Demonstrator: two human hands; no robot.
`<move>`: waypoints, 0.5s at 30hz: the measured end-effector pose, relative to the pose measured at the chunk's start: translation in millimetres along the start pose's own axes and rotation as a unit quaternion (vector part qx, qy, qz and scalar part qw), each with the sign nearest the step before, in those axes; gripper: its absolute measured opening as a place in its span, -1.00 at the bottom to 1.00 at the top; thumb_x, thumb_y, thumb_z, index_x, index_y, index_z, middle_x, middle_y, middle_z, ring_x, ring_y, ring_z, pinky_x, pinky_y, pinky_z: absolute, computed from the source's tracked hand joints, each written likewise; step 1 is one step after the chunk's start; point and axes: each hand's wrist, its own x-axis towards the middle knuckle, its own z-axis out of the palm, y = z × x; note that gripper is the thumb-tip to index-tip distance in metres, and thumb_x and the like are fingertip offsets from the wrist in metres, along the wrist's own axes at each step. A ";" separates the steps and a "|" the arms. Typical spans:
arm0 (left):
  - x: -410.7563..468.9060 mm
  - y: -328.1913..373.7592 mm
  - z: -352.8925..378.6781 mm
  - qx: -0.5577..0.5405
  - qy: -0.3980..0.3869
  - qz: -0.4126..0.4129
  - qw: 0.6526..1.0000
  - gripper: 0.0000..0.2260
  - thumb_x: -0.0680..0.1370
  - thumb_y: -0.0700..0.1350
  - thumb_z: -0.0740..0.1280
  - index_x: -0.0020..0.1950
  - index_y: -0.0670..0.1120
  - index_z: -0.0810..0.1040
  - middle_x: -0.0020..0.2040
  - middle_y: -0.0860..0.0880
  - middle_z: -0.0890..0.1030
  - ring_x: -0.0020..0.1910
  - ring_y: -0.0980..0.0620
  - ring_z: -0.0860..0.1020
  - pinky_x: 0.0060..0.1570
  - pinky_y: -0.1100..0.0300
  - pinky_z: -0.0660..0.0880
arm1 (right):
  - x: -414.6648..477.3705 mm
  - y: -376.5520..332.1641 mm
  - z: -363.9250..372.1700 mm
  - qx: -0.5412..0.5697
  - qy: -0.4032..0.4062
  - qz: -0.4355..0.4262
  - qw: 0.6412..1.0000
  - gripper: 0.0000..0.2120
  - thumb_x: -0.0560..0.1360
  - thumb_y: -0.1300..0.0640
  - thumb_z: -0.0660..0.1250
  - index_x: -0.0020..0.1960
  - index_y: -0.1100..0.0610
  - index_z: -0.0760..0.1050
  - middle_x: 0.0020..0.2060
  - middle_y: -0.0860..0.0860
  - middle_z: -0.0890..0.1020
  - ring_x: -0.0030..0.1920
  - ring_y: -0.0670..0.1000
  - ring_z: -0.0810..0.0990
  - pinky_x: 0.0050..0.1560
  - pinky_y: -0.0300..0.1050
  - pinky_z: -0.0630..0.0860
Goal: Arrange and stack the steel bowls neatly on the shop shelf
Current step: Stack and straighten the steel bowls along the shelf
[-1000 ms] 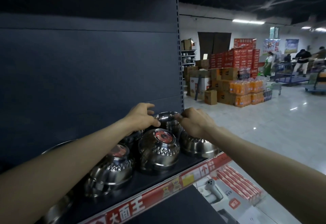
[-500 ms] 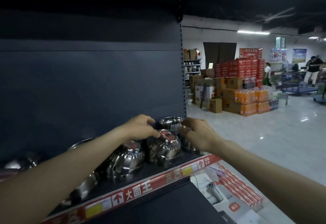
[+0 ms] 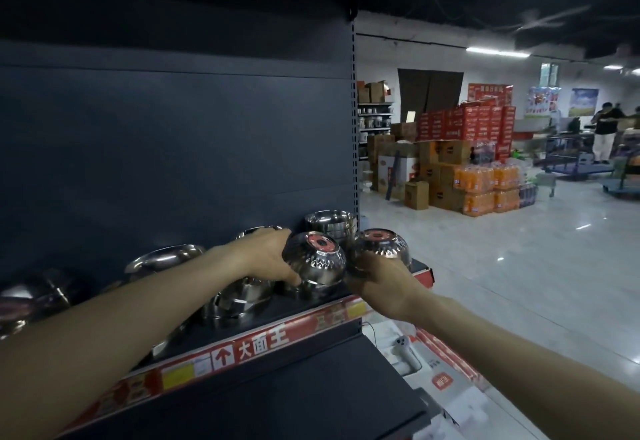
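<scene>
Fingers [image 3: 289,277] of the left hand [image 3: 265,256] curl round an upturned steel bowl [image 3: 313,263] at the shelf's [image 3: 263,342] right end, the right hand [image 3: 381,284] cupping a second bowl [image 3: 382,245] just beside; stacking them squarely looks next

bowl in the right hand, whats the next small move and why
Probably the right hand should lift its bowl and lower it over the other bowl gripped by the left hand. Both are upside down, side by side at the shelf end, so nesting them looks tidiest.
</scene>
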 end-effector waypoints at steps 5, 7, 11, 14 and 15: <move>12.5 4.1 11.0 0.000 -0.001 -0.001 1.000 0.10 0.28 0.38 0.61 0.64 -0.06 0.23 0.51 -0.07 0.50 0.46 -0.14 0.48 0.39 -0.05 0.50 | 13.9 6.2 24.7 0.063 0.027 0.040 0.997 -0.61 0.56 0.00 0.47 0.31 0.11 0.50 0.12 0.03 0.65 0.11 0.11 0.60 0.12 -0.06 0.53; 15.8 6.9 13.7 -0.001 -0.004 -0.011 1.000 0.19 0.31 0.38 0.61 0.71 -0.10 0.09 0.59 -0.10 0.42 0.54 -0.16 0.42 0.46 -0.06 0.45 | 23.4 5.4 30.6 0.085 0.026 0.057 0.994 -0.57 0.54 -0.04 0.51 0.32 0.11 0.51 0.13 -0.01 0.65 0.11 0.08 0.60 0.12 -0.10 0.51; 16.7 17.1 13.6 0.013 -0.043 -0.040 0.998 0.30 0.40 0.37 0.57 0.74 -0.16 -0.24 0.68 -0.19 0.25 0.63 -0.22 0.30 0.54 -0.04 0.38 | 39.3 7.9 44.0 0.122 0.012 0.098 0.988 -0.45 0.45 -0.12 0.56 0.35 0.06 0.53 0.19 0.04 0.69 0.18 0.12 0.65 0.16 -0.07 0.56; 20.0 21.0 15.3 0.009 -0.047 -0.045 0.998 0.31 0.41 0.37 0.56 0.73 -0.19 -0.27 0.68 -0.22 0.26 0.62 -0.23 0.31 0.51 -0.01 0.40 | 44.4 9.1 53.6 0.148 0.005 0.115 0.982 -0.37 0.44 -0.21 0.56 0.36 0.10 0.50 0.21 0.05 0.67 0.21 0.12 0.64 0.16 -0.04 0.57; 21.7 21.5 16.8 0.007 -0.045 -0.045 0.998 0.31 0.42 0.36 0.56 0.72 -0.19 -0.27 0.68 -0.22 0.28 0.61 -0.23 0.33 0.50 -0.01 0.41 | 45.0 9.4 56.2 0.148 0.002 0.122 0.981 -0.37 0.47 -0.20 0.55 0.37 0.13 0.48 0.22 0.06 0.64 0.22 0.12 0.63 0.12 -0.08 0.52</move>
